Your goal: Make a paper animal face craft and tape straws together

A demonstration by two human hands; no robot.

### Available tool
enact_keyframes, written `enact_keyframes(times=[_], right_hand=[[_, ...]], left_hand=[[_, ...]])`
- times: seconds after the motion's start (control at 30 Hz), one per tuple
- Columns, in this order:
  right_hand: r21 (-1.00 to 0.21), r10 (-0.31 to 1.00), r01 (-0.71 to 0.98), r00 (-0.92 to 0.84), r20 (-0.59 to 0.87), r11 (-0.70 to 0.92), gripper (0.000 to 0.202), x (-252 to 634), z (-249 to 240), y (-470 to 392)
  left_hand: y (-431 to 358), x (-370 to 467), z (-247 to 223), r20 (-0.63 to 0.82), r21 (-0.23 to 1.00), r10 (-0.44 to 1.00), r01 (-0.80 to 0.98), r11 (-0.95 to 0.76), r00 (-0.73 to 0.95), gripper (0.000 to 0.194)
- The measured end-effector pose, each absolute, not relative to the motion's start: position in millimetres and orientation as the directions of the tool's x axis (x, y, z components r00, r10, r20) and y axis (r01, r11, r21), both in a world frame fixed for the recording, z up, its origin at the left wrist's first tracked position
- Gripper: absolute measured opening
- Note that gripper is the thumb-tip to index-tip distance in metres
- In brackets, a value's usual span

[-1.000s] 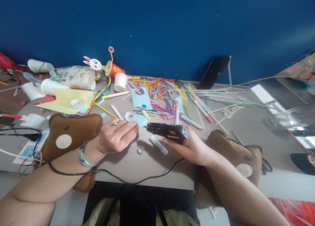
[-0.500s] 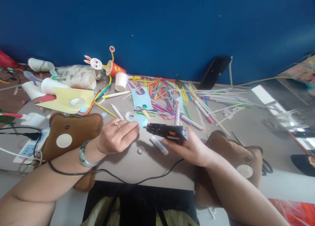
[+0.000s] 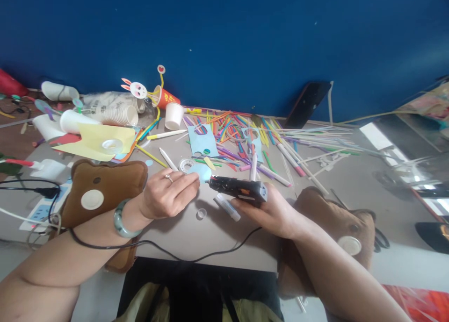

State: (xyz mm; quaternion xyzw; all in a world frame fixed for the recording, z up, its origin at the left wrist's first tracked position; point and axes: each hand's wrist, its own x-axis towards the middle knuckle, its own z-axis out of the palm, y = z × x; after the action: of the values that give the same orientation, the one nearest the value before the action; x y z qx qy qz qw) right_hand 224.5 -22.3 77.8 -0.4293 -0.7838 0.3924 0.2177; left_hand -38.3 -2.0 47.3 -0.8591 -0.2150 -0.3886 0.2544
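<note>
My left hand (image 3: 171, 193), with a ring and a jade-like bangle, pinches a light blue paper circle (image 3: 201, 172) by its left side. A black glue gun (image 3: 238, 189) is gripped in my right hand (image 3: 270, 210), its nozzle pointing left at the edge of the circle. Whether the tip touches the paper I cannot tell. Beneath the gun lies a clear glue stick tube (image 3: 227, 207), with a small clear cap (image 3: 201, 214) to its left. A white tape roll (image 3: 185, 165) sits just behind my left hand.
Coloured sticks (image 3: 231, 135) spread along the back, with cut blue paper (image 3: 202, 142) among them. Paper cups (image 3: 173, 116) and yellow paper (image 3: 98, 139) stand or lie at left. Brown cushions (image 3: 115, 182) flank my arms; a black cord (image 3: 157, 245) crosses the front. A phone (image 3: 307, 104) leans on the wall.
Both hands hold nearly the same pose. The view has shifted very slightly; nothing has been taken hold of or let go.
</note>
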Motion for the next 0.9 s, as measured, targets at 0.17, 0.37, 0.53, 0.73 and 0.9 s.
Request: enact_keyframes(times=[0.17, 0.37, 0.53, 0.73, 0.9], right_hand=[[-0.785, 0.846, 0.523, -0.532, 0.004, 0.333, 0.022, 224.9, 78.0, -21.6], [-0.779, 0.836, 0.518, -0.549, 0.014, 0.353, 0.02, 224.6, 76.5, -22.1], [-0.775, 0.836, 0.524, -0.549, 0.009, 0.352, 0.02, 224.7, 77.1, -22.0], [-0.771, 0.839, 0.53, -0.544, 0.009, 0.352, 0.02, 224.8, 78.2, -21.9], [-0.77, 0.852, 0.542, -0.524, 0.002, 0.336, 0.019, 226.3, 78.5, -21.5]], left_hand=[[-2.3, -38.1, 48.2, 0.769, -0.28, 0.175, 0.57, -0.772, 0.615, 0.008], [-2.1, -37.3, 45.6, 0.783, -0.259, 0.177, 0.572, -0.778, 0.596, 0.008], [-2.4, -36.8, 47.8, 0.777, -0.275, 0.181, 0.584, -0.764, 0.603, 0.009], [-2.2, -36.8, 49.7, 0.777, -0.281, 0.173, 0.58, -0.765, 0.605, 0.008], [-2.6, -37.1, 51.6, 0.769, -0.299, 0.178, 0.591, -0.749, 0.614, 0.008]])
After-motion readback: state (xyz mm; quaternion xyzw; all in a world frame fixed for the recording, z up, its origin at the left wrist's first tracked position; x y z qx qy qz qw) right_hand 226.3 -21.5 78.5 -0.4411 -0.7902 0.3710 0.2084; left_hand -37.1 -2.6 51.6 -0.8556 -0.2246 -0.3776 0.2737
